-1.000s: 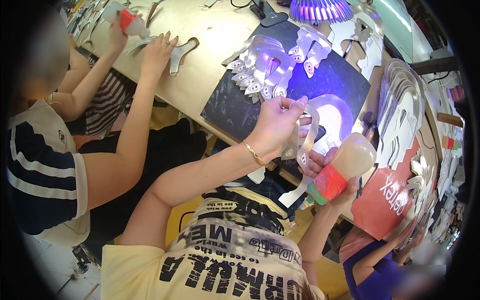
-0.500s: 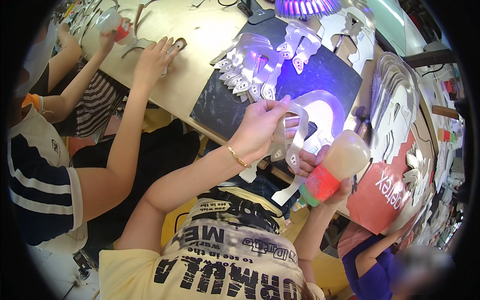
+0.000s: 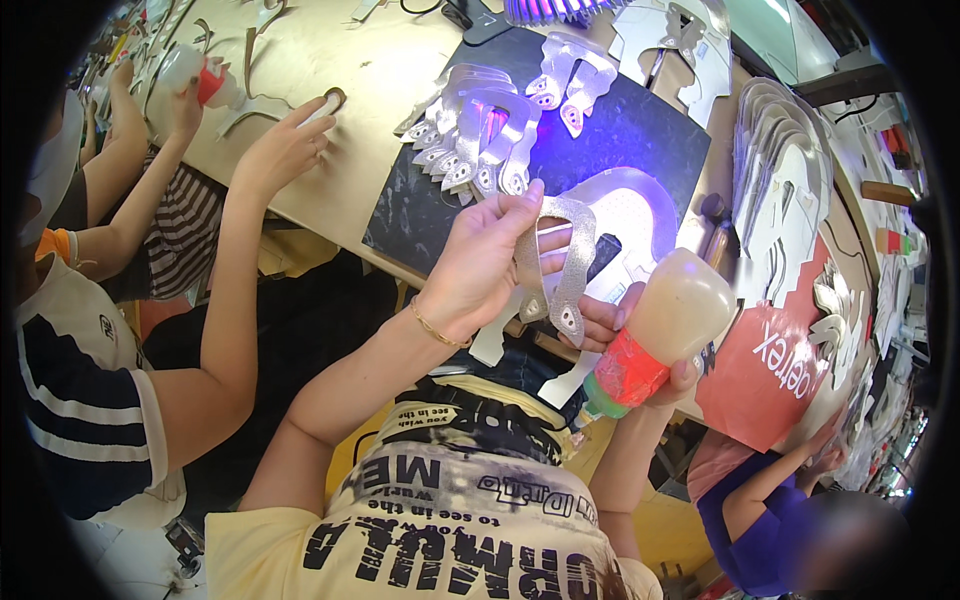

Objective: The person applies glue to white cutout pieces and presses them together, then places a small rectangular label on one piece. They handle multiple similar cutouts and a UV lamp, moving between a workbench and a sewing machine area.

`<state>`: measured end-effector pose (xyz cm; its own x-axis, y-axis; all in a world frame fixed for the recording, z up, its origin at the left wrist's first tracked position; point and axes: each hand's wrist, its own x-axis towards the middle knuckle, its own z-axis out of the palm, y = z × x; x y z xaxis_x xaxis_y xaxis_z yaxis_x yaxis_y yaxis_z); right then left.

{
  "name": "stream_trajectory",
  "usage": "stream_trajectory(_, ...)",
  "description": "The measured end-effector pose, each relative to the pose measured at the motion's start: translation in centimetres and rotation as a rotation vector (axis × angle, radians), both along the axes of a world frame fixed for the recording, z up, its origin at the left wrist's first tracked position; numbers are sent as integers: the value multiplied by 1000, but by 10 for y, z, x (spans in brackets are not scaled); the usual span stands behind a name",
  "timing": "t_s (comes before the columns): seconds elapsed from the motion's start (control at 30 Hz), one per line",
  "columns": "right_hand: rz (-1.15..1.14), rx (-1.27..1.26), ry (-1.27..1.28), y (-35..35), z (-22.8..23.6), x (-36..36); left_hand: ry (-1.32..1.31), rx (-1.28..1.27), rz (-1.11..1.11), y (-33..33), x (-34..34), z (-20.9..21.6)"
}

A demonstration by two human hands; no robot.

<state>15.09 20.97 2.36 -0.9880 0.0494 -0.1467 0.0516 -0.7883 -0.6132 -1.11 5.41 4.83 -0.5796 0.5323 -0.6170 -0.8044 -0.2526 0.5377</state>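
Left hand (image 3: 482,250) is pinching a silver, loop-shaped piece (image 3: 577,268) between thumb and fingers, holding it above the near edge of the counter (image 3: 325,195). Right hand (image 3: 606,318) is wrapping round a squeeze bottle (image 3: 652,345), red-banded and green-capped, its nozzle tilting down toward the wearer. Right fingertips are reaching the piece's lower end; cannot tell whether they are touching. Overlapping silver pieces (image 3: 490,145) are lying on a black mat (image 3: 415,215), a purple lamp (image 3: 560,8) glowing beyond. At left, a co-worker is holding another bottle (image 3: 183,70).
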Motion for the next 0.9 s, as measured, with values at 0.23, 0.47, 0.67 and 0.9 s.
stream_trajectory(0.23,12,8,-31,0,3,-5,-8,35,0,0,-1,3)
stream_trajectory(0.47,-257,501,14,6,9,-17,149,-24,-199,-16,-12,13)
stream_trajectory(0.67,-784,879,-363,8,9,-38,723,-428,-613,-48,-6,6)
stream_trajectory(0.9,-755,1559,-193,4,7,-75,991,-550,-670,-47,8,-7)
